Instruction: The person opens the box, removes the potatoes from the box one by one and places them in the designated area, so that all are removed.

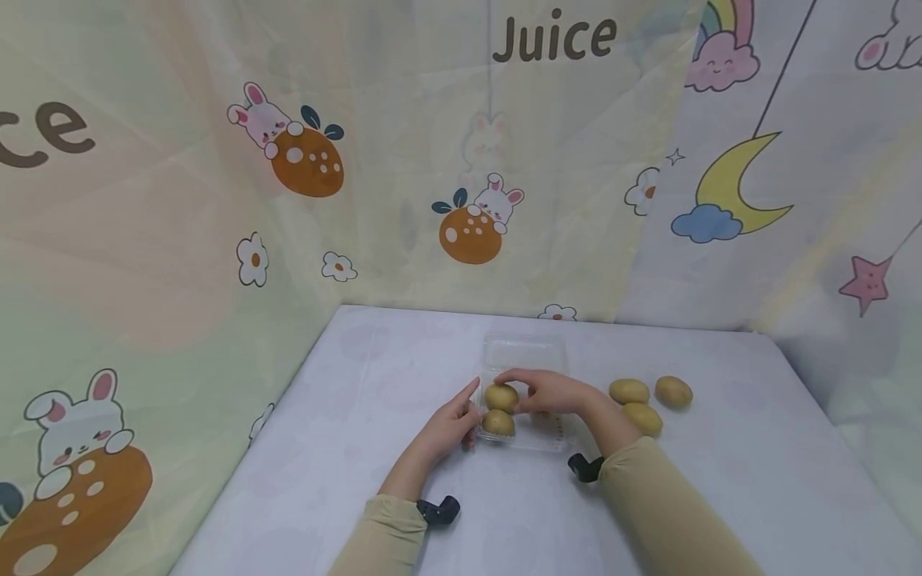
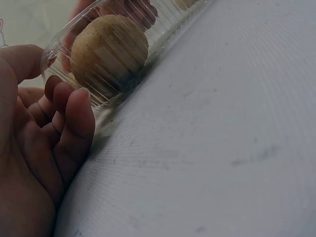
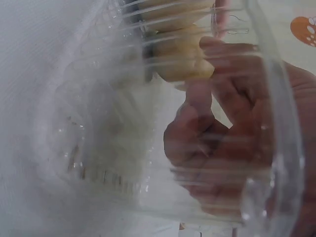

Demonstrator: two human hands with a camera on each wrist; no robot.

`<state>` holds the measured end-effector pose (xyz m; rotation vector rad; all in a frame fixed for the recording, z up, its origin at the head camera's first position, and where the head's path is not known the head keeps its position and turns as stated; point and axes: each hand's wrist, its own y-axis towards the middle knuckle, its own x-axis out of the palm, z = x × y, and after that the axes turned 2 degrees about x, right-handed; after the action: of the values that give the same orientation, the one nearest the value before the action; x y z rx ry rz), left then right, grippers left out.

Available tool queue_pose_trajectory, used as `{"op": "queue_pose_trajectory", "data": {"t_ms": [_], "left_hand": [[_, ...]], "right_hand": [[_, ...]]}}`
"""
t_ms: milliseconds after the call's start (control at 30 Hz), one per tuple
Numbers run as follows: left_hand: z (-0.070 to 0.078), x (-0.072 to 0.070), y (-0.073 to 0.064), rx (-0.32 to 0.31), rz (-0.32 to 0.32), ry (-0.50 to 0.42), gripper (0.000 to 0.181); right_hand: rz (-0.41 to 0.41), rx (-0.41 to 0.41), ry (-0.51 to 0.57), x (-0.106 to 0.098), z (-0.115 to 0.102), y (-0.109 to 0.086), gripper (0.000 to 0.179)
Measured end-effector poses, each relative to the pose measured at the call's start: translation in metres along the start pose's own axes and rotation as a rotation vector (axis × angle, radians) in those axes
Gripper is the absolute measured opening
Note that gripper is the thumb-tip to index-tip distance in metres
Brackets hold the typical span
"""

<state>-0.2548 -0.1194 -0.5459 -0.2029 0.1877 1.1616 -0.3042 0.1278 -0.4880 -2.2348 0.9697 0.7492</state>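
A clear plastic box (image 1: 536,438) stands on the table, its lid (image 1: 524,352) folded open away from me. Two potatoes sit in its left part, a nearer one (image 1: 498,424) and a farther one (image 1: 502,398). My right hand (image 1: 556,394) reaches over the box and pinches the farther potato (image 3: 183,57) between thumb and fingers. At the box's left near corner, my left hand (image 1: 448,426) holds the rim between thumb and curled fingers (image 2: 79,116). Through the ribbed wall the nearer potato (image 2: 109,54) shows in the left wrist view.
Three more potatoes lie right of the box, beside my right forearm: one at the back (image 1: 629,391), one nearer (image 1: 643,418) and one farther right (image 1: 673,392). Printed cloth (image 1: 403,240) hangs behind and beside the white table (image 1: 346,448).
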Motion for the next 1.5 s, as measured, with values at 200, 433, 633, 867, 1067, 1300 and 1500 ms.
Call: {"op": "queue_pose_trajectory", "data": {"t_ms": [200,433,633,867,1067,1300,1500], "left_hand": [[-0.0007,-0.0003,-0.0001,0.004,-0.006,0.005,0.067],[-0.0008,-0.0003,0.0010,0.017,-0.014,0.009,0.065],[0.0010,-0.0009,0.0009,0.030,-0.016,0.024,0.066],[-0.0011,-0.0011,0.0011,0.021,-0.005,0.028,0.066],[0.0002,-0.0012,0.0004,0.028,-0.013,0.023,0.065],[0.0013,-0.0015,-0.0004,0.021,-0.014,0.024,0.064],[0.0007,-0.0012,-0.0007,0.020,-0.011,0.026,0.064]], "right_hand": [[0.032,-0.025,-0.009,0.0017,0.0004,0.0008,0.055],[0.111,-0.073,-0.033,0.0044,0.0013,-0.0001,0.052],[0.137,-0.084,-0.037,0.0051,0.0018,-0.0013,0.053],[0.062,-0.128,-0.070,0.0052,0.0011,-0.0026,0.068],[0.000,-0.125,-0.121,0.0081,0.0020,-0.0001,0.075],[0.000,-0.131,-0.132,0.0085,0.0025,0.0022,0.068],[0.023,-0.122,-0.141,0.0094,0.0027,0.0033,0.064]]}}
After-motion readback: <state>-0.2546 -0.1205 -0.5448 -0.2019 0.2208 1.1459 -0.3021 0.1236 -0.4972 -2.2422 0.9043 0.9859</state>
